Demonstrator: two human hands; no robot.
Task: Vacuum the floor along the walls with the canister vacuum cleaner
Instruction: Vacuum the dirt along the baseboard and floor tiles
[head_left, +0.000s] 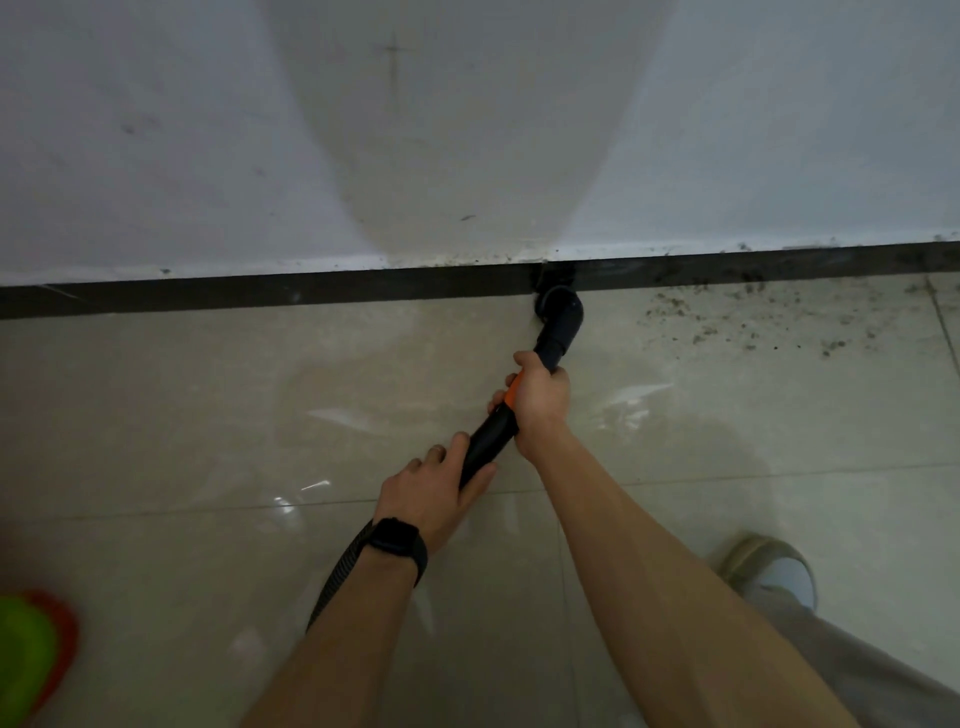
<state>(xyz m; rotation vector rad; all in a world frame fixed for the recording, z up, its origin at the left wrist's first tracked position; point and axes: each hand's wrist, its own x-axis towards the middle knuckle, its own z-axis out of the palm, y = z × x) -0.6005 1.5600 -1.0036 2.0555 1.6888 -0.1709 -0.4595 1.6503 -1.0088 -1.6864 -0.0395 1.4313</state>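
Right hand (540, 395) grips the wand (491, 439) mid-frame, just below the nozzle (560, 317), which touches the dark baseboard (260, 288). Left hand (434, 488) holds the wand lower down, hose (337, 577) trailing under its wrist. Dirt (727, 322) on floor (182, 415), right of nozzle.

Worn on the head, looking forward and steeply down from above the tiled floor (208, 405). Faces a white wall (156, 156) nearly square on and puts the dark baseboard (260, 288) across the whole width just above mid-height, rising slightly toward the right. Sits close enough to fill much of the lower half with both forearms, entering at the bottom edge and reaching to the left hand (436, 493) and right hand (537, 395) on the vacuum tube (488, 441) near centre. Takes in a shoe (769, 571) at lower right and clips a blurred green and red object (26, 660) at the lower left edge.
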